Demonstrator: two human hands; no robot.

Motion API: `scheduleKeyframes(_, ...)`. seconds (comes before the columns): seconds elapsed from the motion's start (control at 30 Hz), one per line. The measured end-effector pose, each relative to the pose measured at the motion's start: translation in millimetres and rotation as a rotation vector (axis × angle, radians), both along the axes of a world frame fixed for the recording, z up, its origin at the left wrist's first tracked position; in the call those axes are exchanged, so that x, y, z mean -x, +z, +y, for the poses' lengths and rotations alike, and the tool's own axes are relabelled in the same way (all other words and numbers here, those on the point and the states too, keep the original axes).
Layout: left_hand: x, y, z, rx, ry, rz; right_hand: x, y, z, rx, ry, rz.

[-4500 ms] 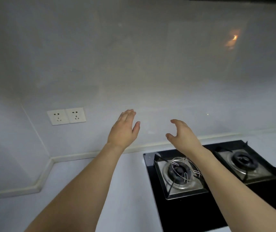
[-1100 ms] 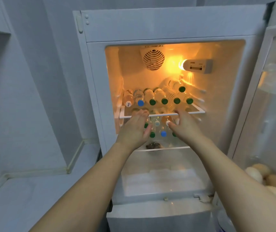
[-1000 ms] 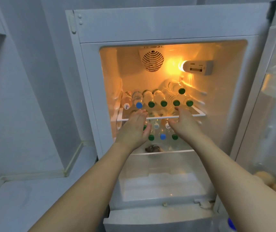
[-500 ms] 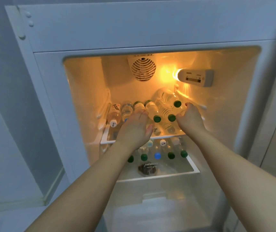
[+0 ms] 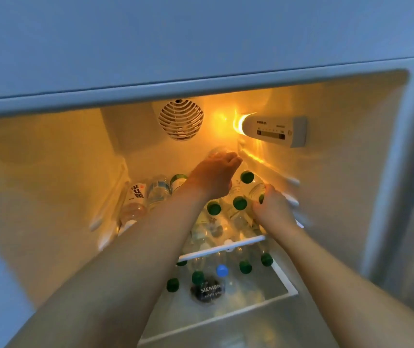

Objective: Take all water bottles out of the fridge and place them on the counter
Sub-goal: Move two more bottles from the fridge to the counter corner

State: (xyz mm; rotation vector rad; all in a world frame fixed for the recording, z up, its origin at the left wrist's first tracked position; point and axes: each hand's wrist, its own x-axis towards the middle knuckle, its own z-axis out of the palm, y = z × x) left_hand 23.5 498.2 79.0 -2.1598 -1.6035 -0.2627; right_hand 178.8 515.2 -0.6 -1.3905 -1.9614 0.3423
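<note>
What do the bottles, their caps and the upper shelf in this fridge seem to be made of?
Bottles: clear, glossy, probably plastic; light passes through them.
Caps: opaque green, matte, likely plastic.
Upper shelf: see-through, glass or plastic, with a white rim; bottles below show through.

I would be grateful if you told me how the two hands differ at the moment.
The left hand reaches deep over the stack, its fingers curled on a clear bottle; the right hand sits nearer the shelf front, gripping a green-capped bottle. Both are inside the fridge.
</note>
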Motion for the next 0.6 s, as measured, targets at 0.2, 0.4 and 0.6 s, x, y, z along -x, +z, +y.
scheduleKeyframes(0.2, -3.4, 16.5, 46.2, 0.112, -0.059, 0.193, 4.8, -16.6, 9.1, -0.060, -0.118, -0.338)
scheduleKeyframes(0.4, -5.3, 18.7, 68.8, 0.223, -0.083, 0.271, 11.2, -17.1, 14.1, -0.135, -0.183, -0.530)
scheduleKeyframes(0.6, -5.5, 5.6, 79.1, 0.185, -0.118, 0.207, 9.5, -15.4, 11.4, -0.138, -0.205, -0.386)
